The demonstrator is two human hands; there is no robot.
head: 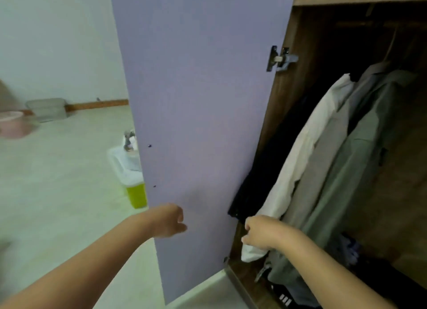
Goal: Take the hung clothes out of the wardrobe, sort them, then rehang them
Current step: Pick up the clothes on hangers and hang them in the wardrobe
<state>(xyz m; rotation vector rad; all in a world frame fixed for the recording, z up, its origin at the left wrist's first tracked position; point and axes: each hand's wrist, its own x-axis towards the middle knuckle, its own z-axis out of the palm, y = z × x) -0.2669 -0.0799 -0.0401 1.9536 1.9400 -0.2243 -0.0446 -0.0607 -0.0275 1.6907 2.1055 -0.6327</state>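
Observation:
The wardrobe stands open, its lilac door swung out toward me. Inside hang a black garment, a white shirt, a light grey garment and a grey-green shirt, all slanting down to the left. My left hand rests against the door's inner face near its free edge, fingers loosely curled and holding nothing I can see. My right hand grips the white shirt's lower end. The rail and hangers are lost in shadow.
Dark clothes lie heaped on the wardrobe floor. Behind the door stands a green bin with a white liner. A pink basin and a clear plastic box sit by the far wall. A metal hinge joins door and frame.

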